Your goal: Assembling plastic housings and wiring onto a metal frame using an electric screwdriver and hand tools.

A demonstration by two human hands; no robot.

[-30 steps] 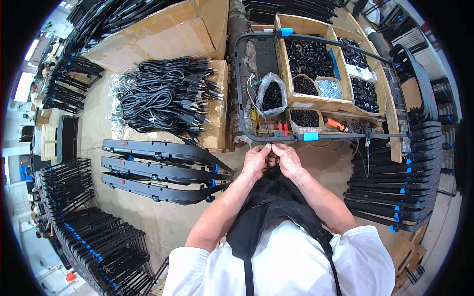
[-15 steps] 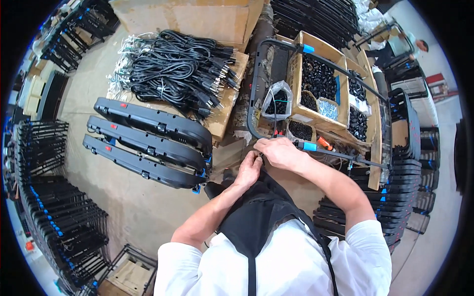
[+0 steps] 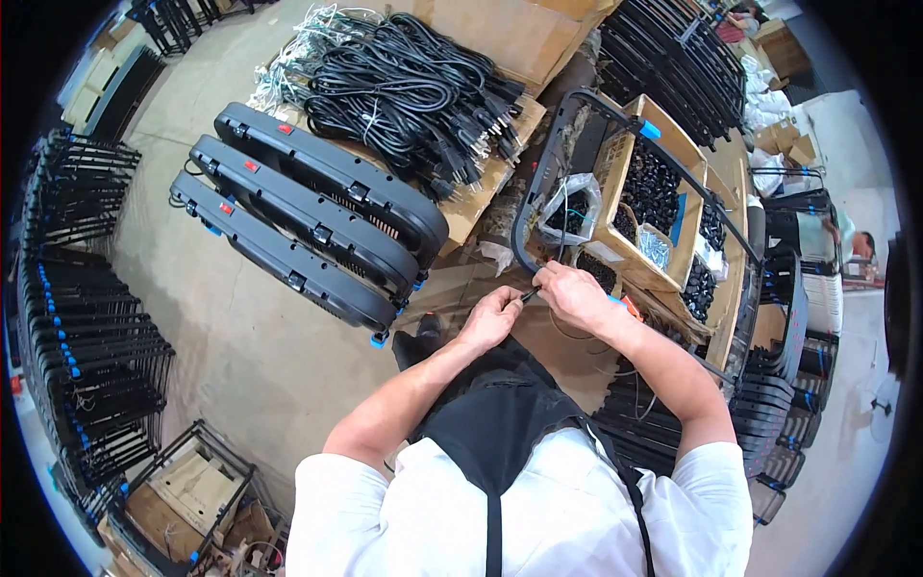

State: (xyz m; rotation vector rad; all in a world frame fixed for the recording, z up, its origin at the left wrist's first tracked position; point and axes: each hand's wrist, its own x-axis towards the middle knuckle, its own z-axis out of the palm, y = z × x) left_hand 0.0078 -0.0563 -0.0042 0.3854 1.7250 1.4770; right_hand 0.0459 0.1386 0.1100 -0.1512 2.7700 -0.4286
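Note:
My left hand [image 3: 492,318] is closed, its thumb and fingers pinching a short black piece that looks like a cable end [image 3: 528,297]. Beside it, my right hand [image 3: 575,296] is also closed, with its fingertips at the other end of that piece. What lies under the right fingers is hidden. A thin cable [image 3: 567,334] loops below the right hand. Just beyond it, the bent corner of a black tubular frame [image 3: 524,226] with blue clips leans across the parts boxes.
Wooden boxes [image 3: 604,252] of black fittings and screws stand right, with a clear plastic bag [image 3: 582,207] beside them. Three black housings [image 3: 308,226] with red switches stand left. Bundled black power cords [image 3: 404,91] lie on cardboard behind. Stacked black frames [image 3: 82,317] line the left.
The view has shifted, and the housings and boxes sit differently in it. My hands have drawn slightly apart, so the black piece between them now shows.

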